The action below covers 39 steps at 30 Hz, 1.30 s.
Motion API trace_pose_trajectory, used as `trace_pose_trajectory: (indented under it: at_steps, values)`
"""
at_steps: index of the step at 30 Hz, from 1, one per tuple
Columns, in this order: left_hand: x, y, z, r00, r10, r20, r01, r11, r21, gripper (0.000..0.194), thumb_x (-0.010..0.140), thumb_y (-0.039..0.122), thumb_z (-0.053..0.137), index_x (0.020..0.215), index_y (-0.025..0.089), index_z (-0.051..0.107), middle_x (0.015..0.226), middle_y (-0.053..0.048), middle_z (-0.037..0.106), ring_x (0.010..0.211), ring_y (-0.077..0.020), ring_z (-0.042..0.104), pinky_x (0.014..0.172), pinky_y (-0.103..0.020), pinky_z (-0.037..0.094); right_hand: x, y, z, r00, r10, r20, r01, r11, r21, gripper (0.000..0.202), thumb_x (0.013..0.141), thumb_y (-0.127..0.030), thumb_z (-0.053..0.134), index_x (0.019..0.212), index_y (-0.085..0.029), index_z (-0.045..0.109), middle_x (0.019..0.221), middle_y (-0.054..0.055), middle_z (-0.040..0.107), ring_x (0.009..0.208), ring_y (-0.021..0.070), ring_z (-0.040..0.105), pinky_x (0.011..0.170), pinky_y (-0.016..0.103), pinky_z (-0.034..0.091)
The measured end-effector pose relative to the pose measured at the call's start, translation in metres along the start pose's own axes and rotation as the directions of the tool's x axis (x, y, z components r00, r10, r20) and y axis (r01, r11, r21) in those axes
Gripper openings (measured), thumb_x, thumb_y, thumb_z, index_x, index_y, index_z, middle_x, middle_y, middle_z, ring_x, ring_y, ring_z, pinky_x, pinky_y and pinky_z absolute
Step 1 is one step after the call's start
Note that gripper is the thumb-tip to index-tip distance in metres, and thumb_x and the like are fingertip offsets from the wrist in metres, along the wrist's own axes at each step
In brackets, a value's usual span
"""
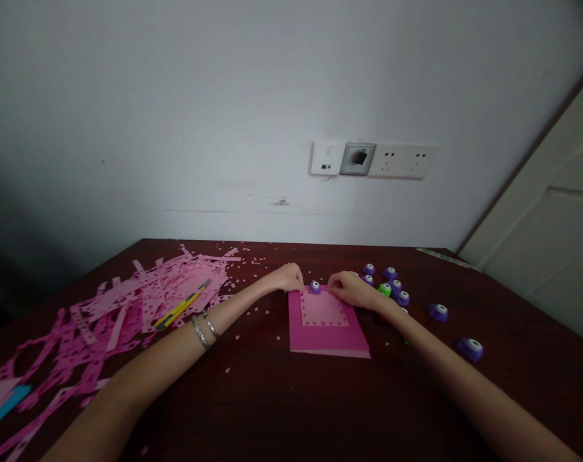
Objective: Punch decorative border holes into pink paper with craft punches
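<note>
A light pink sheet (323,310) with small punched shapes along its edges lies on a darker pink sheet (327,339) in front of me. At the far edge of the light sheet sits a purple punch (315,287). My left hand (289,277) is closed at the far left corner of the sheets, left of the punch. My right hand (345,287) pinches at the far right corner of the light sheet. What lies between the fingers of each hand is too small to make out.
Pink paper scraps (147,295) cover the left side, with a yellow cutter (183,308) on top. Several purple punches (402,298) and a green one (384,290) stand at the right. A blue item (7,407) lies at far left. Wall sockets (400,160) are behind.
</note>
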<state>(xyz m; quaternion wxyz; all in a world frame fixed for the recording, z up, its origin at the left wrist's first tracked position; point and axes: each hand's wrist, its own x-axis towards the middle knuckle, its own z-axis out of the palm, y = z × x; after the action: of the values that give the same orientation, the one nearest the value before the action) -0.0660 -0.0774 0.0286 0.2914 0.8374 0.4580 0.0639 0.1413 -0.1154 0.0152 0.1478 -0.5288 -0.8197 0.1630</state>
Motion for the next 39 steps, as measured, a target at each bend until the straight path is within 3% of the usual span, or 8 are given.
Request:
trace_pose_trajectory:
  at_steps: [19,23,26,29,33,35,39]
  values:
    - [0.002,-0.004,0.000,0.999,-0.003,-0.036,0.002,0.999,-0.037,0.015,0.064,0.027,0.062,0.061,0.012,0.066,0.055,-0.001,0.059,0.052,-0.0094,0.049,0.049,-0.021,0.034,0.003,0.000,-0.001,0.999,0.032,0.000,-0.032,0.999,-0.016,0.016,0.073,-0.019,0.051,0.072,-0.015,0.066,0.066,0.005,0.065,0.059,0.0146,0.057,0.053,0.023,0.036]
    - [0.004,-0.007,-0.003,0.997,0.010,-0.080,-0.014,0.999,-0.051,0.024,0.069,0.035,0.059,0.061,0.013,0.065,0.054,-0.001,0.056,0.050,-0.0082,0.046,0.049,-0.021,0.033,0.003,-0.001,-0.003,0.994,0.038,-0.104,-0.042,0.998,-0.039,0.015,0.071,-0.021,0.053,0.072,-0.015,0.066,0.072,0.006,0.067,0.066,0.0165,0.059,0.058,0.024,0.038]
    - [0.003,-0.003,-0.008,0.995,0.032,-0.094,-0.042,0.993,-0.109,0.029,0.071,0.039,0.057,0.059,0.012,0.063,0.051,0.001,0.052,0.047,-0.0069,0.042,0.047,-0.021,0.030,0.004,-0.007,-0.008,0.985,0.074,-0.159,-0.069,0.997,0.036,0.016,0.071,-0.023,0.053,0.071,-0.014,0.066,0.070,0.006,0.067,0.065,0.0161,0.058,0.056,0.024,0.038]
    - [0.000,0.005,-0.014,0.999,0.035,-0.015,-0.037,0.980,-0.198,0.033,0.071,0.044,0.057,0.059,0.013,0.061,0.050,0.002,0.048,0.044,-0.0059,0.037,0.043,-0.021,0.025,0.007,-0.016,-0.014,0.982,0.166,-0.088,-0.144,0.967,0.211,0.018,0.071,-0.027,0.054,0.070,-0.013,0.066,0.062,0.005,0.064,0.056,0.0138,0.056,0.049,0.023,0.037]
    - [0.001,0.014,-0.021,0.990,-0.019,0.142,0.056,0.964,-0.262,0.030,0.064,0.043,0.064,0.056,0.014,0.060,0.053,0.001,0.049,0.047,-0.0060,0.038,0.043,-0.020,0.023,0.010,-0.026,-0.020,0.956,0.247,0.159,-0.293,0.848,0.441,0.019,0.072,-0.026,0.053,0.065,-0.012,0.063,0.054,0.003,0.060,0.046,0.0095,0.050,0.042,0.020,0.035]
    - [0.005,0.014,-0.023,0.972,-0.060,0.226,0.126,0.948,-0.292,0.029,0.061,0.040,0.068,0.053,0.014,0.059,0.054,0.000,0.049,0.048,-0.0059,0.037,0.042,-0.020,0.021,0.012,-0.027,-0.021,0.929,0.258,0.265,-0.359,0.798,0.484,0.018,0.072,-0.024,0.053,0.064,-0.012,0.063,0.056,0.003,0.061,0.045,0.0085,0.051,0.040,0.018,0.036]
    - [0.018,0.008,-0.024,0.935,-0.075,0.346,0.209,0.906,-0.369,0.027,0.057,0.038,0.072,0.052,0.014,0.061,0.058,-0.002,0.052,0.048,-0.0059,0.035,0.041,-0.020,0.019,0.017,-0.021,-0.018,0.899,0.252,0.359,-0.417,0.744,0.522,0.013,0.071,-0.022,0.056,0.069,-0.013,0.064,0.062,0.006,0.065,0.050,0.0095,0.056,0.040,0.017,0.039]
